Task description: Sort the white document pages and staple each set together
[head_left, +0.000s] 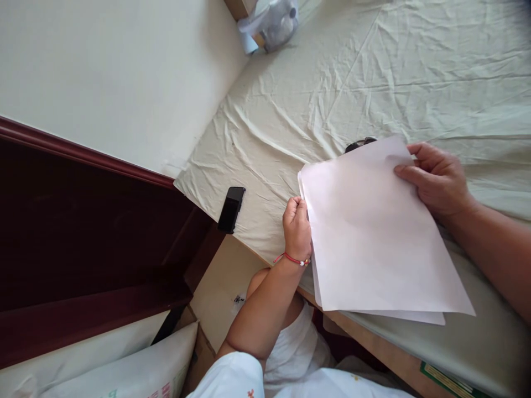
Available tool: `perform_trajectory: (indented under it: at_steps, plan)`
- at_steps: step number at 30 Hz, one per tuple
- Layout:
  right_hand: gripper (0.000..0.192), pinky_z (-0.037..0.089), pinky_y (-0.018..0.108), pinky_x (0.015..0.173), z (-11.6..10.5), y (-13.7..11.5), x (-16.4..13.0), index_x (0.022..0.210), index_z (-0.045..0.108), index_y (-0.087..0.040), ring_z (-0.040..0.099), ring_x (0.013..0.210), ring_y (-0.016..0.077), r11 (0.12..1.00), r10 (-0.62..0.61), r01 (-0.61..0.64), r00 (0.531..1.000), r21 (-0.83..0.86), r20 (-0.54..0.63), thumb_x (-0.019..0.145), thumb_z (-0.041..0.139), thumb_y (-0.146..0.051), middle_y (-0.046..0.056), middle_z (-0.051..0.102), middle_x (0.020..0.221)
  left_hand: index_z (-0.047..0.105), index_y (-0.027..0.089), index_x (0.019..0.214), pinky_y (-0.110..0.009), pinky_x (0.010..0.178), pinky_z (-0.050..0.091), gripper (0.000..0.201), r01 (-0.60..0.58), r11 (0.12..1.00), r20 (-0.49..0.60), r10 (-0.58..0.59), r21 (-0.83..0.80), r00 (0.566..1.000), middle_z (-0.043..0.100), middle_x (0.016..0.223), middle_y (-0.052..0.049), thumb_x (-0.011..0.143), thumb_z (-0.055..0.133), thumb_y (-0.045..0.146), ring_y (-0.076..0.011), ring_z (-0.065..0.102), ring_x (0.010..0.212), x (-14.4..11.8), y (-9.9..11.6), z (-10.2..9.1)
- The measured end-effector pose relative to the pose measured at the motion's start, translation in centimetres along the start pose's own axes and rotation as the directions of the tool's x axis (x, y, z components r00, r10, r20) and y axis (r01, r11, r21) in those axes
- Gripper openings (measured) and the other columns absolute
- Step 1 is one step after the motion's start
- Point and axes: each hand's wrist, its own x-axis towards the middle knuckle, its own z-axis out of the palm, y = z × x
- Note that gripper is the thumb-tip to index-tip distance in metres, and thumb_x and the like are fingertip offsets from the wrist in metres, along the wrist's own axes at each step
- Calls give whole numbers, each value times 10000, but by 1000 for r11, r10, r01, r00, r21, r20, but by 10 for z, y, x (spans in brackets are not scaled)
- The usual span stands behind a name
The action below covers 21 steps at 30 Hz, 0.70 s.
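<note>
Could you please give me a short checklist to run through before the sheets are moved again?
1. Left hand grips the sheets' left edge: ok.
2. Right hand grips the far corner: ok.
3. Sheets squared: not ok, a lower sheet juts out at the bottom.
4. Phone lies apart from the sheets: ok.
5. Dark item under the far edge: cannot tell what it is.

- Left hand (297,228): red cord bracelet (295,259) with pale beads at wrist.
- Right hand (437,178): forearm bare, nothing worn.
- White garment (290,370) with small coloured print.
</note>
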Motion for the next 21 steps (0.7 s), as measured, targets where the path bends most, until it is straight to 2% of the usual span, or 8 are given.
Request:
perform_trajectory:
  at_steps: [7, 13, 21]
  plan:
    - [274, 416, 211, 385, 2, -2, -2, 930, 757, -253, 553, 437, 110, 1000, -3, 3, 1000, -18, 18, 674, 852, -223, -50, 729, 667, 478, 227, 722, -260, 652, 386, 464, -71, 995, 9, 71, -66, 997, 452, 702, 46, 918, 738, 556, -125, 397, 661, 0, 0, 1]
    - [312, 412, 223, 380, 3, -3, -3, 916, 756, -258, 549, 437, 119, 1000, -1, 1, 1000, -27, 6, 634, 885, -231, -45, 726, 669, 574, 226, 861, -241, 674, 382, 330, -8, 1000, 10, 7, 18, 1000, 549, 741, 51, 889, 780, 483, -123, 468, 678, 2, -5, -2]
    - [314, 405, 217, 373, 3, 0, -2, 947, 739, -254, 551, 428, 117, 1000, -2, 3, 1000, -24, 27, 667, 881, -249, -41, 726, 672, 577, 233, 872, -239, 715, 441, 303, -42, 998, -4, 42, 46, 999, 583, 768, 36, 918, 761, 469, -138, 537, 734, 2, -7, -3]
